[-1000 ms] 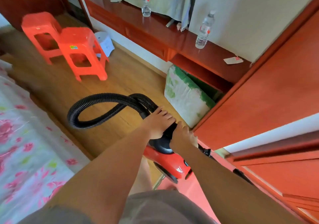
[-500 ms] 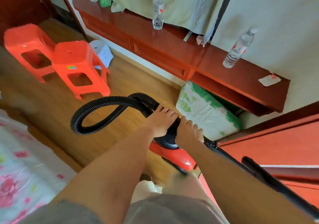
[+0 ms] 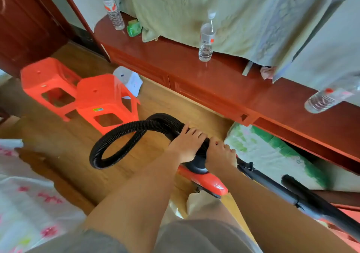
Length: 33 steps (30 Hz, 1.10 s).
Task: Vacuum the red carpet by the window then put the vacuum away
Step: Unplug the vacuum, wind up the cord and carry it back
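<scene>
Stage: late, likely put-away | left hand (image 3: 186, 145) closed over hose (image 3: 124, 134) | right hand (image 3: 220, 158) gripping vacuum (image 3: 206, 180) top | carpet unseen, storing pending

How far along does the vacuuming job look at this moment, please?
No carpet is clearly in view, so vacuuming progress can't be judged. In hand: both hands, left hand and right hand, grip the black hose atop the red vacuum on the wooden floor. Left: stowing it.
</scene>
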### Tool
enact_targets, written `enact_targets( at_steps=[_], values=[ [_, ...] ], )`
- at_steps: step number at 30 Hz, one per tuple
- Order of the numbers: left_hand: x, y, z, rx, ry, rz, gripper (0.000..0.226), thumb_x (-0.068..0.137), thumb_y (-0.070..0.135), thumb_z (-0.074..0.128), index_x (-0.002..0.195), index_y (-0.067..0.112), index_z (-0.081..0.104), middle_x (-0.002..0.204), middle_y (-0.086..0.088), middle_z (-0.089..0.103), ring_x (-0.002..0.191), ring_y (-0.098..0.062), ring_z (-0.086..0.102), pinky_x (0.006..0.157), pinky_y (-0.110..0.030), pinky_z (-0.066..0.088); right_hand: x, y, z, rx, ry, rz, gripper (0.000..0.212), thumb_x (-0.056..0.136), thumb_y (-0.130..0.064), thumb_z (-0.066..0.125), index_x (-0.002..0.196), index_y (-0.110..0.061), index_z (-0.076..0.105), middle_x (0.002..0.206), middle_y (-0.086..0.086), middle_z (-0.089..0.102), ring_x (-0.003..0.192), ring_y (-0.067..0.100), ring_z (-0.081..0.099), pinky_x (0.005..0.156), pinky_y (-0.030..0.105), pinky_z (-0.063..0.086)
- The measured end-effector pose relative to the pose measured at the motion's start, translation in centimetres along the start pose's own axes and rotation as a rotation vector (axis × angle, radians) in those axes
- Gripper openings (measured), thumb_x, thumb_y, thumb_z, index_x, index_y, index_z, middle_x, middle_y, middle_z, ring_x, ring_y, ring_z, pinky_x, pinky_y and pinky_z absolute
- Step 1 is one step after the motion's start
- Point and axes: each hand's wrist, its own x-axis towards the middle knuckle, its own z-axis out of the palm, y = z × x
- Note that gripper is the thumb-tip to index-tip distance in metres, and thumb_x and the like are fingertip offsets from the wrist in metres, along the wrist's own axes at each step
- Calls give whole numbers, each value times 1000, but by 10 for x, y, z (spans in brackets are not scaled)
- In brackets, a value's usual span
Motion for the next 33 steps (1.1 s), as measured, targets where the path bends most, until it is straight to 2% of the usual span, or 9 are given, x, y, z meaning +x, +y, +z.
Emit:
enact_targets(
  at_steps=[5, 9, 12, 15, 19, 25, 28, 33],
  values=[
    [21, -62, -1, -26, -15, 65, 64, 87, 17, 65, 145, 11, 37, 142, -9, 45, 135, -31, 37, 121, -58, 11, 42, -39, -18, -20, -47, 51, 50, 84, -22, 65, 126, -16, 38, 121, 9, 57, 112, 34, 57, 91, 47, 46],
    [43, -112, 13, -76, 14, 146, 63, 86, 14, 64, 144, 11, 39, 139, -9, 47, 134, -31, 39, 122, -56, 4, 81, -70, -17, -29, -53, 129, 46, 83, -21, 64, 121, -17, 38, 117, 9, 58, 109, 34, 58, 90, 47, 48],
    [55, -154, 23, -117, 14, 207, 67, 84, 14, 66, 145, 11, 38, 139, -8, 46, 135, -29, 37, 122, -54, 0, 109, -99, -14, -74, -28, 192, 46, 86, -23, 62, 125, -16, 38, 119, 10, 58, 109, 36, 59, 92, 49, 49],
    [67, -200, 43, -173, 52, 259, 64, 84, 14, 66, 143, 11, 41, 139, -8, 47, 134, -31, 38, 121, -52, 6, 137, -138, -14, -97, -11, 254, 44, 89, -23, 58, 129, -15, 39, 123, 13, 57, 112, 38, 58, 94, 51, 47],
    [82, -243, 68, -208, 35, 337, 65, 79, 16, 71, 138, 13, 45, 137, -7, 48, 132, -31, 40, 120, -49, 12, 165, -172, -6, -45, -63, 330, 52, 88, -25, 63, 132, -14, 38, 127, 14, 57, 116, 39, 57, 97, 52, 45],
    [112, -267, 117, -151, 13, 438, 71, 74, 16, 74, 139, 12, 44, 135, -7, 47, 129, -31, 39, 118, -48, 17, 208, -180, 44, 41, -104, 379, 66, 84, -27, 69, 138, -12, 33, 131, 14, 54, 119, 38, 55, 98, 51, 44],
    [134, -273, 159, -145, 28, 443, 65, 73, 14, 72, 134, 11, 47, 131, -8, 50, 123, -32, 44, 113, -47, 24, 238, -173, 83, 52, -99, 383, 61, 84, -26, 68, 134, -12, 37, 127, 13, 55, 116, 37, 57, 96, 51, 45],
    [189, -287, 243, -169, 90, 405, 64, 68, 9, 72, 128, 13, 49, 128, -6, 51, 120, -31, 46, 110, -46, 27, 312, -156, 155, 36, -17, 380, 50, 89, -23, 61, 133, -14, 39, 128, 11, 56, 117, 36, 56, 94, 49, 45]
  ],
)
